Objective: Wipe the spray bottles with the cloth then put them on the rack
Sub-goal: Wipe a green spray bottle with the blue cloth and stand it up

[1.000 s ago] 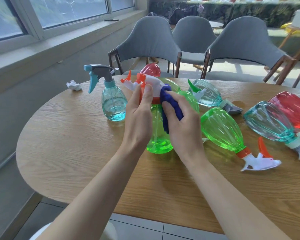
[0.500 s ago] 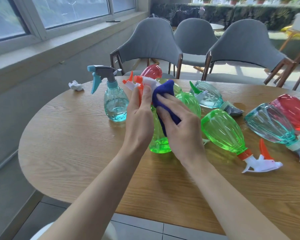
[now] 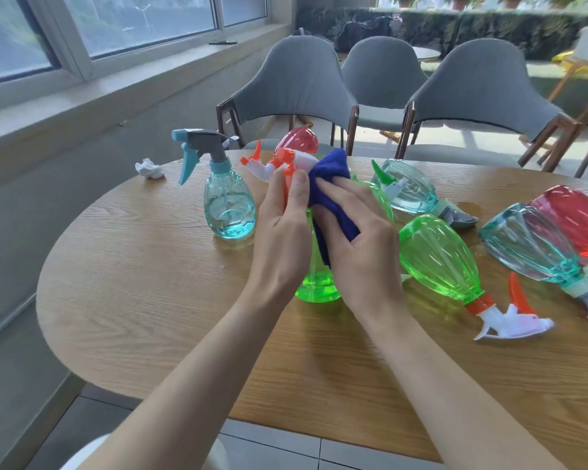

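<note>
A green spray bottle (image 3: 316, 286) with an orange and white trigger head stands upright on the wooden table (image 3: 143, 300). My left hand (image 3: 282, 232) grips its neck and upper body. My right hand (image 3: 357, 239) holds a blue cloth (image 3: 330, 184) pressed against the bottle's head and right side. A teal bottle (image 3: 228, 205) stands upright just left of it. Lying on their sides to the right are another green bottle (image 3: 438, 259), two teal ones (image 3: 411, 191) (image 3: 530, 245) and a red one (image 3: 577, 218). A second red bottle (image 3: 299, 140) lies behind my hands. No rack is in view.
A crumpled white tissue (image 3: 149, 168) lies near the table's far left edge. Three grey chairs (image 3: 296, 93) stand along the far side. A window sill runs along the wall at left. Bare tabletop lies in front of my hands.
The blue cloth has slid up from the bottle's body to its trigger head under my right hand. My left hand keeps its grip on the bottle.
</note>
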Motion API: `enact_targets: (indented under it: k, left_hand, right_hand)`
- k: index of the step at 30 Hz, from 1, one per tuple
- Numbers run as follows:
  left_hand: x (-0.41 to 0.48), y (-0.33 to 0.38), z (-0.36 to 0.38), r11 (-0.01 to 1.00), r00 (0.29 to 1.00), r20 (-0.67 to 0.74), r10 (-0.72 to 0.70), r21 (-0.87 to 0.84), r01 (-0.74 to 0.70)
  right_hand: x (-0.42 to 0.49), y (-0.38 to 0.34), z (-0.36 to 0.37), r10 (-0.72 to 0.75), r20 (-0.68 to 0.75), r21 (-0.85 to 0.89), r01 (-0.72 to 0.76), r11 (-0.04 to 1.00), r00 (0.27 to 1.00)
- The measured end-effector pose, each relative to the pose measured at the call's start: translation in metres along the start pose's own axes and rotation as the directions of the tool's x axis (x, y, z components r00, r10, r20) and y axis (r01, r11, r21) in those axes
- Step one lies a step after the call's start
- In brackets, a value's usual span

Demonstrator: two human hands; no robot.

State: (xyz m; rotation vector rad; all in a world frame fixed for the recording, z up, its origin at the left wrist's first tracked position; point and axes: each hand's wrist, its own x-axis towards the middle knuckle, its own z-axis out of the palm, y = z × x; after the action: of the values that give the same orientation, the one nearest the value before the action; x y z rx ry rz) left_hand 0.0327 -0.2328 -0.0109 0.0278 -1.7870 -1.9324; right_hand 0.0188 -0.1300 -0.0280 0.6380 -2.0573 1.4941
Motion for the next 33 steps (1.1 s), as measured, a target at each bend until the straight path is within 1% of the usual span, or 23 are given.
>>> enact_targets:
  k: [3, 6, 9, 11, 12, 13, 14, 15, 18, 21, 22, 27, 30, 33]
  left_hand:
    - [0.003, 0.0, -0.003, 0.998, 0.999, -0.029, -0.036, -0.049, 0.035]
    - [0.002, 0.0, -0.003, 0.997, 1.0, 0.001, -0.021, -0.071, 0.021]
    - [-0.003, 0.003, -0.001, 0.997, 0.998, 0.064, 0.014, -0.071, -0.009]
    - [-0.006, 0.005, 0.0, 0.998, 0.994, 0.104, 0.024, -0.063, -0.018]
    - [-0.008, 0.008, 0.001, 0.999, 0.992, 0.125, 0.025, -0.051, -0.019]
    - [-0.01, 0.01, 0.002, 0.999, 0.989, 0.143, 0.024, -0.039, -0.019]
    - [-0.011, 0.012, 0.003, 0.999, 0.988, 0.156, 0.021, -0.03, -0.017]
    - [-0.011, 0.013, 0.002, 1.0, 0.987, 0.157, 0.018, -0.026, -0.014]
    - [-0.01, 0.018, 0.001, 0.999, 0.991, 0.132, 0.005, -0.032, 0.0]
    - [-0.009, 0.016, 0.001, 1.0, 0.993, 0.12, 0.002, -0.016, 0.0]
    - [-0.009, 0.015, 0.002, 1.0, 0.993, 0.116, 0.005, -0.014, -0.004]
    - [-0.005, 0.005, 0.0, 0.999, 0.995, 0.094, 0.016, -0.041, -0.012]
    - [-0.003, 0.003, -0.002, 0.998, 0.993, 0.114, -0.014, -0.063, 0.021]
    - [0.002, 0.003, -0.006, 0.995, 0.993, 0.098, -0.064, -0.072, 0.071]
  right_hand:
    - [-0.006, 0.002, 0.005, -0.128, 0.051, -0.073, 0.132, 0.989, 0.99]
    - [-0.003, 0.003, 0.005, -0.136, 0.051, -0.083, 0.14, 0.987, 0.989]
    - [0.002, 0.003, 0.004, -0.045, 0.027, -0.092, 0.048, 0.995, 0.999]
    - [0.008, 0.005, 0.0, 0.099, 0.053, -0.029, -0.097, 0.995, 0.994]
    - [0.012, 0.007, -0.003, 0.189, 0.085, 0.048, -0.194, 0.98, 0.978]
    - [0.015, 0.008, -0.006, 0.266, 0.121, 0.149, -0.282, 0.948, 0.956]
    - [0.018, 0.01, -0.009, 0.311, 0.151, 0.248, -0.34, 0.907, 0.938]
    - [0.021, 0.01, -0.011, 0.326, 0.164, 0.314, -0.362, 0.877, 0.931]
    - [0.021, 0.008, -0.013, 0.358, 0.16, 0.439, -0.391, 0.809, 0.92]
    - [0.021, 0.009, -0.012, 0.475, 0.149, 0.61, -0.459, 0.646, 0.867]
    - [0.021, 0.009, -0.012, 0.506, 0.139, 0.638, -0.468, 0.612, 0.851]
    - [0.021, 0.003, -0.011, 0.574, 0.099, 0.699, -0.467, 0.541, 0.813]
    - [0.02, 0.002, -0.014, 0.568, 0.161, 0.725, -0.487, 0.487, 0.807]
    - [0.019, 0.003, -0.018, 0.52, 0.261, 0.712, -0.527, 0.465, 0.813]
